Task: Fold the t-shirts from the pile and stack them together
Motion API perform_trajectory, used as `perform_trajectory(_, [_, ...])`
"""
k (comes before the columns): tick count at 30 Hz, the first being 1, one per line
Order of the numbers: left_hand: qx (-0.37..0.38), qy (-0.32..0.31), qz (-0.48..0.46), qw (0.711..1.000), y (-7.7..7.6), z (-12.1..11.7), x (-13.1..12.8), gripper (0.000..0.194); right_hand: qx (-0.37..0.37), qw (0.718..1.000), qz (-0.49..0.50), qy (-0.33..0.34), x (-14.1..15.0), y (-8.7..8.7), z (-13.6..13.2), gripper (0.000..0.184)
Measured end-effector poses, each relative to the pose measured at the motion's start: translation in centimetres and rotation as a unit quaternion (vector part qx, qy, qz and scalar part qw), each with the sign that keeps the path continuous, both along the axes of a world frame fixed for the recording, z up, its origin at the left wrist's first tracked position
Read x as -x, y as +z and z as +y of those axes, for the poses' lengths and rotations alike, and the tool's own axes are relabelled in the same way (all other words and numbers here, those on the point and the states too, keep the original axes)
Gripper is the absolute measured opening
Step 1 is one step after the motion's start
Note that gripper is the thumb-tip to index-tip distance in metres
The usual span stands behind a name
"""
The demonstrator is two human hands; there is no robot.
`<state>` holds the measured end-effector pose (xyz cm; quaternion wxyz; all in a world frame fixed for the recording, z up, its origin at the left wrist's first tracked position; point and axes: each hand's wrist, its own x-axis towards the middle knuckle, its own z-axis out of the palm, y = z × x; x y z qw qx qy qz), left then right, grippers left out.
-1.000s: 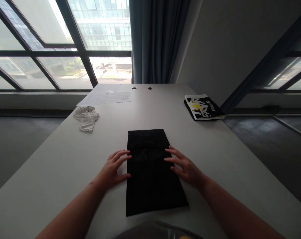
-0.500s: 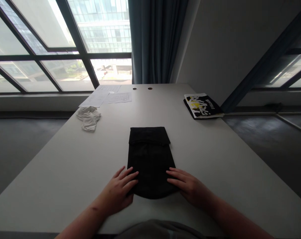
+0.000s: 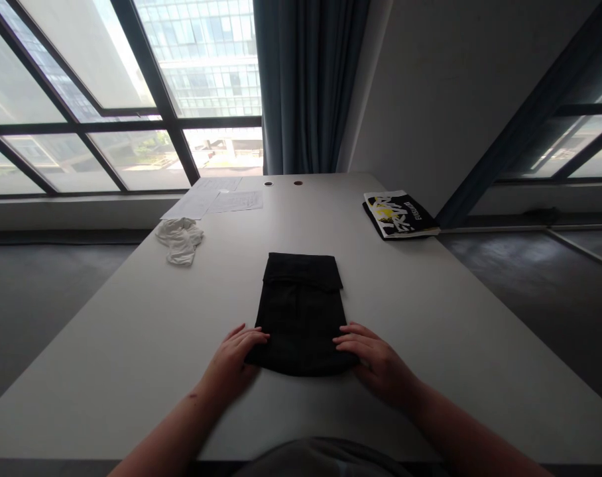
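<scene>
A folded piece of black cloth (image 3: pixel 302 321) lies in front of me, with a turned-over band across its far end and a curved near edge. My left hand (image 3: pixel 234 361) has its fingers over the cloth's near left corner, and the thumb is mostly hidden below the edge. At the near right corner, my right hand (image 3: pixel 379 358) does the same, fingertips on top and thumb at the edge. Both hands look closed on the cloth, pinching it from the sides. What kind of garment it is cannot be told from the folded shape.
A crumpled white cloth (image 3: pixel 180 240) lies on the left of the white table (image 3: pixel 181 318), with paper sheets (image 3: pixel 236 201) behind it. A black-and-white printed bag or packet (image 3: pixel 401 215) rests near the right edge. Two round holes pierce the far end; a curtain (image 3: pixel 308 86) hangs beyond.
My fingers have drawn closer together at the cloth's near corners. The cloth's near edge has shifted away from me, and its far end has slanted slightly right. The view has tilted a little.
</scene>
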<state>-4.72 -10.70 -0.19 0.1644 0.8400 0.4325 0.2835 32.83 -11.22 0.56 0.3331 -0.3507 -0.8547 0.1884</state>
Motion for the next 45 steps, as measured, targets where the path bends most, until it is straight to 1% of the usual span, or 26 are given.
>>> perform_trajectory(2, [-0.007, -0.01, -0.031, 0.999, 0.6, -0.2, 0.3, 0.035, 0.004, 1.0, 0.029, -0.003, 0.0, 0.5, -0.4, 0.03])
perform_trajectory(3, [-0.01, -0.013, -0.046, 0.999, 1.1, -0.4, 0.3, 0.031, 0.014, 0.999, 0.043, -0.018, 0.0, 0.7, -0.7, 0.027])
perform_trajectory(5, [-0.005, -0.01, -0.068, 0.998, 2.1, -0.9, 0.1, 0.023, 0.045, 0.994, 0.074, -0.068, -0.1, 1.1, -1.2, 0.02])
perform_trajectory(7, [0.012, 0.007, -0.086, 0.996, 3.1, -1.3, -0.4, 0.017, 0.082, 0.983, 0.11, -0.119, 0.0, 1.6, -1.6, 0.013])
perform_trajectory(8, [0.022, 0.017, -0.094, 0.995, 3.7, -1.4, -0.7, 0.014, 0.096, 0.977, 0.132, -0.139, 0.1, 2.0, -1.7, 0.012])
perform_trajectory(10, [0.045, 0.041, -0.105, 0.993, 4.7, -1.1, -1.5, 0.016, 0.122, 0.963, 0.168, -0.175, 0.5, 2.9, -1.5, 0.017])
perform_trajectory(13, [0.074, 0.093, -0.106, 0.987, 6.1, 0.7, -2.9, 0.024, 0.145, 0.941, 0.186, -0.243, 1.3, 4.3, 0.2, 0.029])
perform_trajectory(16, [0.081, 0.153, -0.072, 0.982, 6.7, 4.3, -4.5, 0.026, 0.125, 0.93, 0.145, -0.313, 1.8, 4.7, 3.6, 0.035])
perform_trajectory(18, [0.087, 0.191, -0.022, 0.977, 6.4, 7.3, -5.5, 0.025, 0.102, 0.931, 0.083, -0.341, 2.0, 4.1, 6.5, 0.032])
perform_trajectory(19, [0.093, 0.209, 0.013, 0.973, 6.0, 8.7, -5.9, 0.025, 0.095, 0.93, 0.042, -0.352, 2.0, 3.6, 7.9, 0.028])
perform_trajectory(21, [0.116, 0.234, 0.097, 0.96, 4.8, 11.2, -6.4, 0.025, 0.099, 0.923, -0.06, -0.368, 1.9, 2.2, 10.5, 0.019])
perform_trajectory(23, [0.132, 0.249, 0.16, 0.946, 3.1, 12.7, -6.4, 0.025, 0.111, 0.907, -0.153, -0.377, 1.7, 0.7, 12.2, 0.021])
perform_trajectory(25, [0.099, 0.251, 0.164, 0.949, 1.6, 13.5, -6.1, 0.025, 0.106, 0.898, -0.195, -0.379, 1.4, -0.3, 12.9, 0.024])
perform_trajectory(26, [0.066, 0.242, 0.145, 0.957, 1.0, 13.7, -5.8, 0.027, 0.088, 0.902, -0.195, -0.375, 1.3, -0.5, 12.9, 0.026])
perform_trajectory(28, [0.006, 0.195, 0.102, 0.975, 0.2, 14.0, -5.4, 0.034, 0.03, 0.917, -0.18, -0.355, 1.4, -0.4, 12.7, 0.031])
perform_trajectory(29, [-0.004, 0.168, 0.086, 0.982, 0.0, 14.2, -5.3, 0.034, -0.004, 0.923, -0.173, -0.343, 1.7, -0.1, 12.5, 0.034])
perform_trajectory(31, [0.015, 0.13, 0.07, 0.989, -0.2, 14.8, -5.1, 0.027, -0.053, 0.934, -0.165, -0.313, 2.7, 0.6, 12.0, 0.038])
perform_trajectory(33, [0.044, 0.119, 0.052, 0.991, -0.1, 15.4, -5.1, 0.021, -0.062, 0.944, -0.175, -0.271, 4.3, 1.0, 11.5, 0.042])
perform_trajectory(35, [0.054, 0.117, 0.03, 0.991, 0.0, 16.0, -5.0, 0.022, -0.034, 0.952, -0.206, -0.222, 5.9, 0.8, 11.1, 0.047])
perform_trajectory(37, [0.058, 0.125, 0.02, 0.99, -0.1, 16.4, -4.9, 0.024, 0.01, 0.951, -0.242, -0.192, 6.9, 0.3, 11.1, 0.054])
perform_trajectory(39, [0.063, 0.146, 0.024, 0.987, -0.2, 16.5, -4.6, 0.025, 0.048, 0.944, -0.264, -0.192, 7.1, -0.3, 11.3, 0.058])
perform_trajectory(42, [0.073, 0.176, 0.041, 0.981, -0.3, 16.6, -4.1, 0.024, 0.082, 0.934, -0.272, -0.217, 6.4, -0.8, 12.0, 0.06])
perform_trajectory(45, [0.049, 0.183, 0.054, 0.98, 0.7, 16.1, -4.3, 0.024, 0.091, 0.929, -0.268, -0.239, 5.9, -1.2, 12.5, 0.06])
